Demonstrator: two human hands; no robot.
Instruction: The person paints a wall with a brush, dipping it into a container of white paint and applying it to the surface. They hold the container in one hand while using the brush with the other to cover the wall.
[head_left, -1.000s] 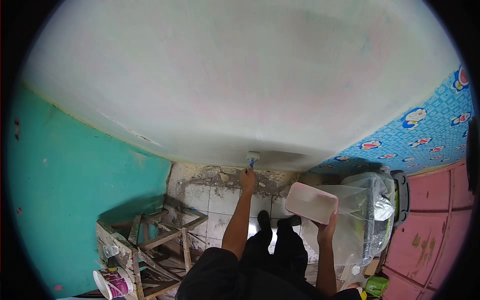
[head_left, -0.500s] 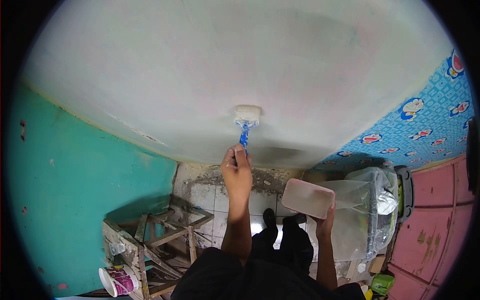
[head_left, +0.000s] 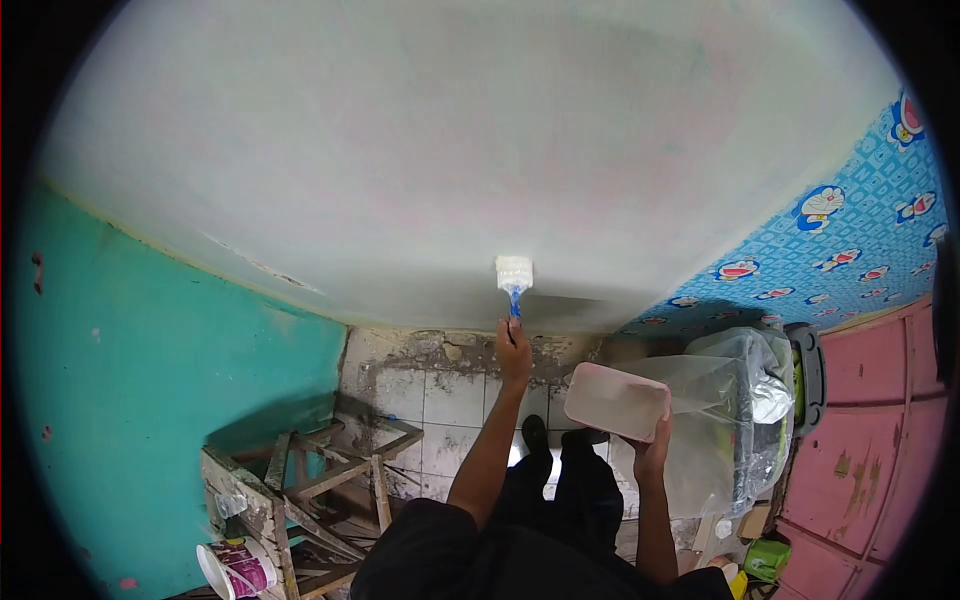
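Note:
My left hand (head_left: 514, 352) is closed round the blue handle of a paintbrush (head_left: 515, 274). The brush's white, paint-covered bristles lie against the lower part of the whitish wall (head_left: 400, 150). On the right, my right hand (head_left: 655, 445) grips a pinkish rectangular tub (head_left: 617, 398) from its lower right side. Pale paint seems to be inside the tub, though how much I cannot tell.
A worn wooden frame (head_left: 280, 510) and a white-and-purple bucket (head_left: 240, 568) stand at the lower left beside the green wall (head_left: 170, 380). Plastic-covered items (head_left: 740, 420) stand at the right, near the patterned blue wall (head_left: 790, 240) and pink door (head_left: 850, 470).
The brush and the hand on it have moved down and slightly right, farther from my body, with the arm more stretched. The tub has barely moved.

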